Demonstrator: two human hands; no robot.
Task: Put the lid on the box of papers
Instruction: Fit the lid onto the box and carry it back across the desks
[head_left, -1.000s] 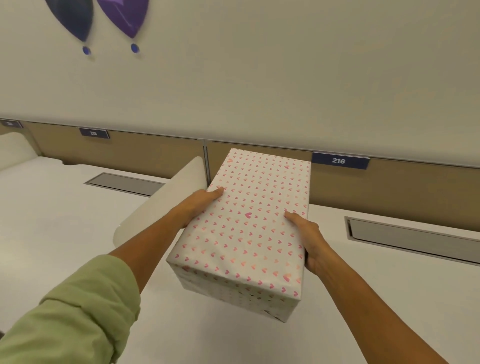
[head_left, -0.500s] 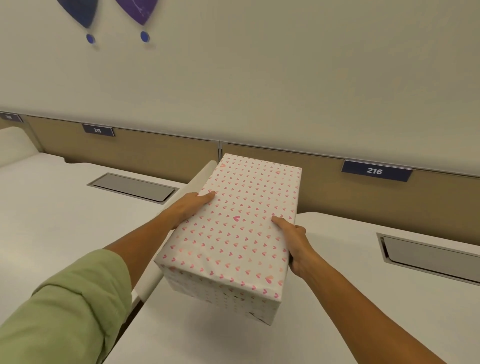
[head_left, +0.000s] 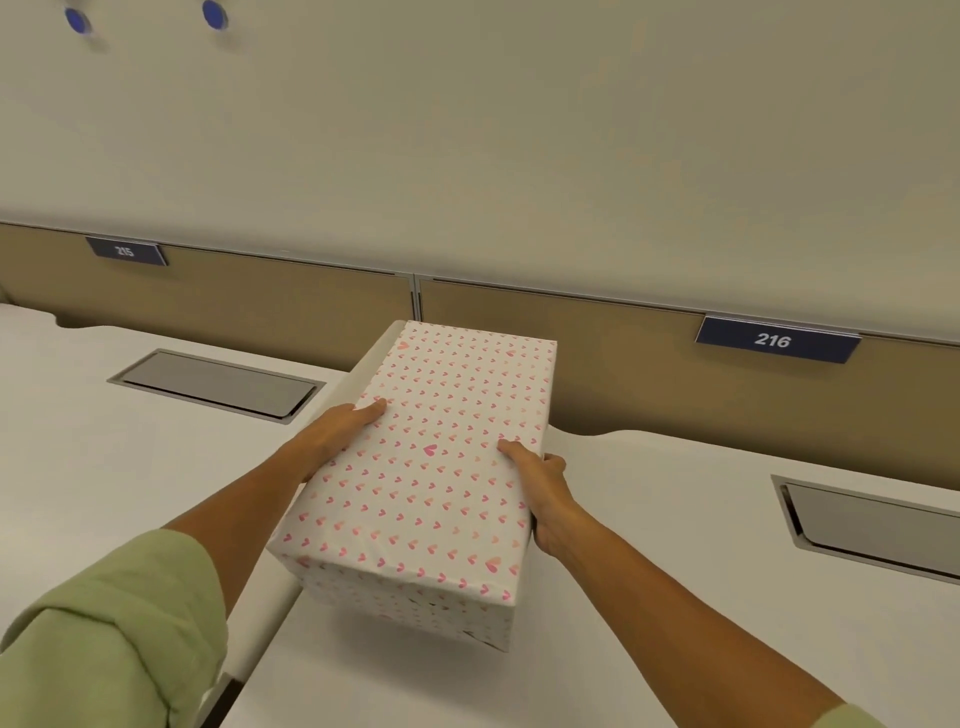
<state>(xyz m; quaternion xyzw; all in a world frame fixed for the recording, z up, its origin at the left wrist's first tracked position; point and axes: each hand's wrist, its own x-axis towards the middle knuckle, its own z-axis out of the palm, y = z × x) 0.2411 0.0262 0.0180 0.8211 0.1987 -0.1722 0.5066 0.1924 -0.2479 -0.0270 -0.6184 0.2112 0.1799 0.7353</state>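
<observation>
Fingers of both hands hidden beneath box (head_left: 431, 462), blue wall dots (head_left: 214, 14) blurred

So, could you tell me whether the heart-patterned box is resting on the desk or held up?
Held up: both hands, left hand and right hand, grip the box, with its shadow on the desk below.

Two numbers can be read. "216" is printed in white on a dark blue plate (head_left: 776, 340), fixed on the brown panel (head_left: 675, 384) behind and to the right of the held box. "215" is shown, slightly blurred, on a similar plate (head_left: 126, 251), far to the left.
</observation>
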